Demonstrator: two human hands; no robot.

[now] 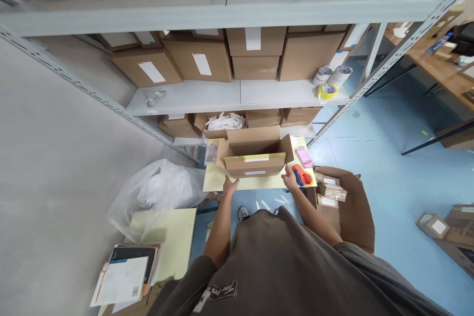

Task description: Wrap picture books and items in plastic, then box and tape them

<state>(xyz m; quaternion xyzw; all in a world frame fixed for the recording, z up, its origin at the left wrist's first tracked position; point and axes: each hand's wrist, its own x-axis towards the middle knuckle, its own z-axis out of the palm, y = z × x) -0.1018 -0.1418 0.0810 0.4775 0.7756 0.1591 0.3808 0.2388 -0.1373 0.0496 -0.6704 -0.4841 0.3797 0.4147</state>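
Observation:
An open cardboard box [255, 166] stands on a pale yellow table [259, 183], with its flaps up and a strip of yellow tape and white labels on its near side. My left hand [230, 186] grips the near lower left corner, thumb toward the front. At the near right corner, my right hand [289, 177] holds the same box; its fingertips are partly hidden. Just right of that hand lies a red and blue tape dispenser [301, 176] with a yellow roll. A pink blurred item [303, 157] rests behind the dispenser.
Metal shelving [222, 15] rises over the table, stacked with cardboard boxes. Tape rolls [327, 91] sit on the middle shelf. A large carton [355, 207] with small boxes stands at right. At left are a plastic bag [166, 185] and a side table [177, 232] bearing papers.

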